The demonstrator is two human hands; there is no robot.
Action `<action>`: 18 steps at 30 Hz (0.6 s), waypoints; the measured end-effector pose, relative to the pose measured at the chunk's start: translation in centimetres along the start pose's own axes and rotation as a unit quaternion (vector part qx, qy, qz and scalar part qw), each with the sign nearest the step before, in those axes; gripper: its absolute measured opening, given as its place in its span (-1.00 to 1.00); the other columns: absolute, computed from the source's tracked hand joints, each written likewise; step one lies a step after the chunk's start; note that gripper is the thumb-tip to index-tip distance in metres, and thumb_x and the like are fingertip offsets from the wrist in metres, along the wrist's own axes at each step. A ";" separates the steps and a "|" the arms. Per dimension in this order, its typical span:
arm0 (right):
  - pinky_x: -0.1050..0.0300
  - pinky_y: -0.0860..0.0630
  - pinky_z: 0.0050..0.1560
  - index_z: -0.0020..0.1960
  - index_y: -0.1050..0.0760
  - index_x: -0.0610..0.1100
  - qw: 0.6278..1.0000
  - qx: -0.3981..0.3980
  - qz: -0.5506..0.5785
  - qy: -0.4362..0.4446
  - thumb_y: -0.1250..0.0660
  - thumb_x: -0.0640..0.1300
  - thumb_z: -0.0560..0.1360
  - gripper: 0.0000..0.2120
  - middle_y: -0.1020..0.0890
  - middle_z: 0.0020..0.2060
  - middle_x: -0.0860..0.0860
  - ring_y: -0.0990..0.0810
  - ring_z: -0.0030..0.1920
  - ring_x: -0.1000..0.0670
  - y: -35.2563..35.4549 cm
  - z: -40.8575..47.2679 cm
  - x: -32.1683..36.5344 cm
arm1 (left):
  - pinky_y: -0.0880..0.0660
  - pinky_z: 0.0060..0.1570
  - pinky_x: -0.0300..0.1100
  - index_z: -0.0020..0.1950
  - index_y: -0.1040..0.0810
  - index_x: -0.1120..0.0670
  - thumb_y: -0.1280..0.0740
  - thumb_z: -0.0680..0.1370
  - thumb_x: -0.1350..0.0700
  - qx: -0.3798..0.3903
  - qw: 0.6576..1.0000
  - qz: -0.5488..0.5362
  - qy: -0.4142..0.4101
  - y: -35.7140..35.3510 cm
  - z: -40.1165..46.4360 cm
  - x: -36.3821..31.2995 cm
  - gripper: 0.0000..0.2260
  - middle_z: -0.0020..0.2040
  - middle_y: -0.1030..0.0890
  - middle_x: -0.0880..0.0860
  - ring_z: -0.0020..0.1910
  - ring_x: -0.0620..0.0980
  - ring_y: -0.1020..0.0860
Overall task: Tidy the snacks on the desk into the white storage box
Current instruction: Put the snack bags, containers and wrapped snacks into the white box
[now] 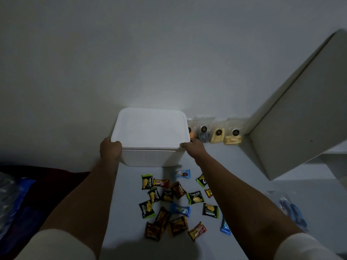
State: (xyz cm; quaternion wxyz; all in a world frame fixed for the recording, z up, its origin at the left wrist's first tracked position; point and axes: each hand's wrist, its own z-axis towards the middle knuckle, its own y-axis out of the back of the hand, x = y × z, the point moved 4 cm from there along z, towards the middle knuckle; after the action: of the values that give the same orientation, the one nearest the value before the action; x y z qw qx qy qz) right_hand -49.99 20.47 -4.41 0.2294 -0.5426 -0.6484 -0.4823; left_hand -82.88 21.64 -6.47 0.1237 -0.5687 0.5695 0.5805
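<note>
A white storage box stands against the wall at the back of the desk, with its white lid on top. My left hand grips the lid's near left corner and my right hand grips its near right corner. A thin gap shows between lid and box along the front edge. Several small snack packets in green, black, orange, red and blue wrappers lie scattered on the desk in front of the box, between my forearms.
Several clear bags of snacks lean against the wall right of the box. A white panel rises at the right. A clear bag with blue contents lies at the right. Dark fabric and blue plastic sit left of the desk.
</note>
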 end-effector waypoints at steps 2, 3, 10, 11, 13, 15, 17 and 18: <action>0.02 -0.53 0.09 0.37 -0.52 -0.29 1.000 -0.011 0.016 0.004 -0.40 -0.25 0.54 -0.60 -0.60 0.27 -0.22 -0.58 0.18 -0.18 0.1 -0.3 0.7 | -0.50 0.19 0.05 0.36 -0.53 0.27 -0.21 0.54 0.25 -0.022 1.000 -0.022 -0.003 0.5 -0.4 -0.6 -0.61 0.28 -0.59 0.27 0.24 0.30 -0.55; 0.02 -0.54 0.07 0.35 -0.54 -0.29 1.000 -0.014 0.027 0.003 -0.40 -0.26 0.53 -0.61 -0.62 0.23 -0.21 -0.58 0.11 -0.15 0.2 -0.4 0.9 | -0.52 0.19 0.06 0.34 -0.54 0.26 -0.21 0.53 0.23 -0.033 0.999 -0.033 -0.007 0.8 -0.6 -1.0 -0.61 0.27 -0.59 0.26 0.23 0.29 -0.56; 0.08 -0.58 -0.07 0.23 -0.56 -0.28 0.993 0.009 0.100 -0.056 -0.38 -0.23 0.55 -0.72 -0.63 0.16 -0.17 -0.61 0.05 -0.05 1.1 -0.3 2.5 | -0.53 0.00 -0.01 0.12 -0.62 0.29 -0.24 0.51 0.19 -0.084 0.987 -0.133 -0.020 2.0 -2.1 -3.7 -0.71 0.10 -0.65 0.28 0.06 0.26 -0.61; 0.11 -0.48 -0.16 0.20 -0.56 -0.22 0.989 0.023 0.128 -0.073 -0.37 -0.22 0.56 -0.77 -0.64 0.10 -0.12 -0.62 0.00 -0.01 1.3 -0.6 2.7 | -0.54 -0.03 -0.01 0.11 -0.61 0.28 -0.26 0.51 0.21 -0.072 0.979 -0.189 -0.006 1.9 -2.1 -4.0 -0.74 0.11 -0.65 0.28 0.03 0.23 -0.62; 0.12 -0.38 -0.12 0.08 -0.55 -0.12 0.976 0.048 0.186 -0.105 -0.35 -0.18 0.58 -0.91 -0.65 0.02 -0.04 -0.66 -0.08 0.05 1.6 -1.1 3.0 | -0.61 -0.02 0.00 0.19 -0.59 0.25 -0.30 0.52 0.27 -0.027 0.932 -0.360 0.044 1.5 -2.6 -4.6 -0.74 0.13 -0.62 0.24 0.03 0.16 -0.61; 0.05 -0.44 -0.06 0.04 -0.54 -0.12 0.963 0.068 0.233 -0.114 -0.36 -0.17 0.58 -0.95 -0.66 0.00 -0.04 -0.68 -0.06 0.04 2.1 -1.3 3.6 | -0.62 0.03 0.01 0.30 -0.54 0.25 -0.33 0.54 0.31 0.001 0.884 -0.463 0.067 1.3 -3.2 -5.6 -0.68 0.14 -0.60 0.21 0.07 0.14 -0.61; 0.04 -0.48 -0.09 0.09 -0.56 -0.15 0.954 0.080 0.267 -0.109 -0.37 -0.18 0.59 -0.91 -0.67 0.02 -0.09 -0.69 -0.08 0.01 2.6 -1.2 4.2 | -0.62 0.09 0.04 0.31 -0.54 0.24 -0.36 0.55 0.32 0.012 0.870 -0.489 0.066 1.3 -3.6 -6.4 -0.67 0.13 -0.61 0.20 0.07 0.14 -0.62; 0.05 -0.49 -0.12 0.12 -0.56 -0.16 0.950 0.085 0.279 -0.108 -0.38 -0.18 0.59 -0.88 -0.67 0.03 -0.11 -0.70 -0.10 0.00 2.8 -1.2 4.5 | -0.62 0.11 0.06 0.28 -0.55 0.23 -0.37 0.55 0.32 0.016 0.865 -0.498 0.065 1.3 -3.6 -6.7 -0.70 0.09 -0.62 0.19 0.05 0.13 -0.63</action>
State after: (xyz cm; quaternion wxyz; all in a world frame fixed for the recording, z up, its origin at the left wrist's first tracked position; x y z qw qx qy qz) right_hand -49.06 21.46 0.86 0.3289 -0.7293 -0.5303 -0.2805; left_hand -79.88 21.66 0.66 0.3679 -0.8109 0.2266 0.3947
